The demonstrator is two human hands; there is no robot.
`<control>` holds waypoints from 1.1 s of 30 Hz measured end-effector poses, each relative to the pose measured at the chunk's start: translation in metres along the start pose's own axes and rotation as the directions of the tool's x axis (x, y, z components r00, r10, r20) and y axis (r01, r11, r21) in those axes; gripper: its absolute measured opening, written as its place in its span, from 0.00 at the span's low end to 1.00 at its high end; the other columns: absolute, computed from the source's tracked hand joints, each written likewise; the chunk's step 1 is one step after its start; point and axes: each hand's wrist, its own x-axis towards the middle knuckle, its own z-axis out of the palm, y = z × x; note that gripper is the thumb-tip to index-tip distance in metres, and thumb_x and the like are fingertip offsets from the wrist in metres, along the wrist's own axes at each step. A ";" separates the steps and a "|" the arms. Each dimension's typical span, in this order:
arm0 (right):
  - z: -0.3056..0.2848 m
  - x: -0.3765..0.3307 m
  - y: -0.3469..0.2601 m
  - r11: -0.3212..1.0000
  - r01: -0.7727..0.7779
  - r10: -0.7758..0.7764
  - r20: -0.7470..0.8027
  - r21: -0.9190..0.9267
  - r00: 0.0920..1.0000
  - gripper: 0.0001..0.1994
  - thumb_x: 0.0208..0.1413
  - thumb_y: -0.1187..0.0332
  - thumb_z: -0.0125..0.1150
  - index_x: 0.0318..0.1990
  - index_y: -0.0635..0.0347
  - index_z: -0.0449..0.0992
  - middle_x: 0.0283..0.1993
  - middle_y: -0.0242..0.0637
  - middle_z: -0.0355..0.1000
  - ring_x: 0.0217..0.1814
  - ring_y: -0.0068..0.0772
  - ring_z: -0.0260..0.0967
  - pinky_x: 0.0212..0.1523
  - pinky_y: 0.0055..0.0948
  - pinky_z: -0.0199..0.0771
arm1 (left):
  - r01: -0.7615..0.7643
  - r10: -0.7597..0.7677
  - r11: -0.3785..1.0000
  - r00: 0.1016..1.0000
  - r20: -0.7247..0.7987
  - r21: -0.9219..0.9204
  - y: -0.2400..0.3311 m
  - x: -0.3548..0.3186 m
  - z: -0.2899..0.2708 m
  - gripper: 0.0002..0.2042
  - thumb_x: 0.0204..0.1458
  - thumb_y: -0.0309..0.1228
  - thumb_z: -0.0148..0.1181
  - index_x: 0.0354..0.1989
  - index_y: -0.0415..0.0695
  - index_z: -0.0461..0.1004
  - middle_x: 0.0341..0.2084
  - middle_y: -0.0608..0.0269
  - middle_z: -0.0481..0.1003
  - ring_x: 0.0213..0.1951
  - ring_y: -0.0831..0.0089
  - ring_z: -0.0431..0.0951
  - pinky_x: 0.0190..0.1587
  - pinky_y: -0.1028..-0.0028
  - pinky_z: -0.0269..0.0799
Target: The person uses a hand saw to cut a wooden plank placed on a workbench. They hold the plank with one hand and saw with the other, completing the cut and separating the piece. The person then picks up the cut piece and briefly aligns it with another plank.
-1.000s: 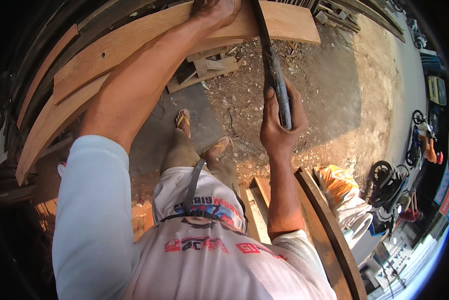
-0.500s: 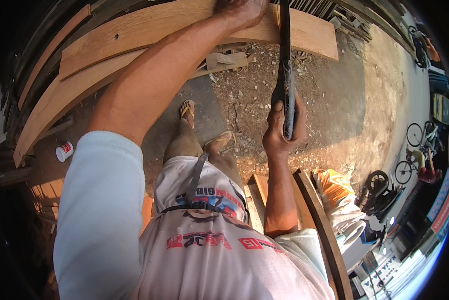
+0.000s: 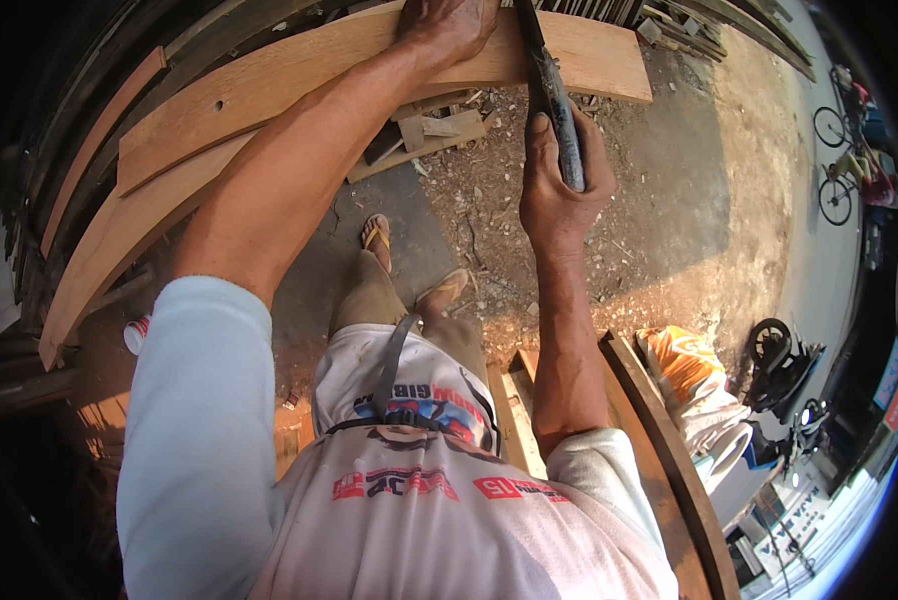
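A long wooden plank (image 3: 299, 75) with a small hole lies across the far side of the view. My left hand (image 3: 451, 28) is closed on its far part, with the fingertips partly cut off by the top edge. In my right hand (image 3: 567, 190) is the dark handle of a handsaw (image 3: 541, 60), seen almost edge-on. My fingers wrap round the handle and the thumb lies along its side. The blade crosses the plank just right of my left hand; its far end is out of view.
Below the plank lies a second curved plank (image 3: 119, 240), with offcuts (image 3: 439, 135) nearby. Wood chips litter the ground (image 3: 659, 200) by my sandalled feet. A white and red tub (image 3: 136, 335) sits at left. Lower right are a wooden beam (image 3: 669, 455), an orange-white sack (image 3: 689, 370) and motorbikes (image 3: 784, 350).
My right hand and the saw handle have moved away from my body, toward the plank. The view has shifted slightly; my left hand stays on the plank.
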 end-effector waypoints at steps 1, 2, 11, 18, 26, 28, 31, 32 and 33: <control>0.003 0.004 0.003 0.999 0.020 -0.020 0.008 0.033 1.000 0.17 0.67 0.73 0.65 0.60 0.70 0.76 0.47 0.42 0.81 0.45 0.24 0.77 0.49 0.27 0.78 | -0.003 0.003 1.000 0.999 -0.042 0.011 -0.002 0.001 -0.001 0.20 0.69 0.40 0.45 0.40 0.37 0.79 0.39 0.37 0.81 0.44 0.37 0.82 0.49 0.43 0.77; 0.000 -0.001 0.008 0.999 0.021 -0.022 0.022 0.050 0.999 0.17 0.67 0.73 0.64 0.61 0.70 0.76 0.46 0.42 0.81 0.45 0.24 0.76 0.48 0.27 0.78 | 0.038 -0.039 0.999 0.998 0.047 0.004 0.008 -0.001 -0.011 0.20 0.69 0.40 0.44 0.41 0.37 0.80 0.40 0.37 0.81 0.45 0.37 0.82 0.50 0.43 0.77; -0.080 -0.077 -0.058 0.989 -0.146 0.146 -0.001 -0.012 0.989 0.26 0.70 0.57 0.62 0.62 0.74 0.74 0.51 0.48 0.80 0.49 0.30 0.78 0.50 0.30 0.78 | -0.044 0.044 0.999 0.999 0.003 0.000 -0.014 -0.007 -0.001 0.16 0.67 0.39 0.50 0.44 0.35 0.75 0.43 0.37 0.79 0.49 0.43 0.79 0.56 0.47 0.73; -0.075 -0.029 -0.082 0.954 0.301 -0.300 -0.160 -0.021 0.940 0.38 0.70 0.44 0.56 0.62 0.82 0.70 0.37 0.48 0.76 0.26 0.25 0.68 0.32 0.27 0.72 | -0.062 0.051 0.991 0.994 -0.097 -0.120 -0.018 -0.011 0.000 0.14 0.67 0.39 0.56 0.40 0.37 0.72 0.39 0.44 0.78 0.46 0.47 0.79 0.51 0.50 0.75; 0.121 0.252 -0.036 0.729 0.616 -0.561 0.257 -0.297 0.787 0.25 0.66 0.60 0.66 0.65 0.63 0.75 0.50 0.53 0.81 0.49 0.52 0.82 0.49 0.42 0.82 | -0.143 0.134 0.941 0.990 -0.048 -0.306 -0.003 -0.008 -0.008 0.09 0.60 0.31 0.63 0.38 0.37 0.73 0.38 0.47 0.77 0.45 0.47 0.78 0.50 0.53 0.73; 0.150 0.290 -0.031 0.624 0.695 -0.599 0.351 -0.358 0.719 0.27 0.64 0.53 0.68 0.64 0.62 0.76 0.49 0.52 0.81 0.49 0.56 0.80 0.49 0.46 0.80 | -0.195 0.179 0.884 0.981 -0.079 -0.425 -0.006 -0.014 -0.006 0.08 0.57 0.29 0.65 0.37 0.38 0.73 0.37 0.47 0.76 0.44 0.46 0.78 0.49 0.53 0.73; 0.156 0.276 -0.051 0.482 0.796 -0.634 0.482 -0.366 0.605 0.31 0.62 0.47 0.69 0.63 0.63 0.76 0.49 0.52 0.79 0.51 0.55 0.78 0.53 0.48 0.78 | -0.232 0.232 0.832 0.971 -0.064 -0.503 -0.033 -0.016 -0.039 0.11 0.55 0.27 0.68 0.42 0.39 0.74 0.41 0.49 0.77 0.48 0.47 0.77 0.52 0.53 0.71; 0.140 0.271 -0.054 0.464 0.801 -0.609 0.520 -0.380 0.599 0.32 0.62 0.46 0.69 0.63 0.64 0.76 0.50 0.53 0.79 0.52 0.55 0.78 0.54 0.48 0.77 | -0.278 0.273 0.873 0.959 -0.071 -0.401 -0.042 -0.018 -0.056 0.13 0.55 0.29 0.69 0.46 0.39 0.75 0.44 0.50 0.77 0.51 0.49 0.77 0.56 0.52 0.69; 0.122 0.260 -0.050 0.565 0.725 -0.538 0.490 -0.395 0.686 0.33 0.63 0.45 0.68 0.63 0.65 0.76 0.50 0.53 0.79 0.53 0.55 0.77 0.56 0.49 0.76 | -0.314 0.304 0.906 0.949 -0.080 -0.284 -0.059 -0.023 -0.079 0.16 0.55 0.31 0.71 0.49 0.40 0.75 0.48 0.51 0.77 0.54 0.50 0.76 0.59 0.51 0.67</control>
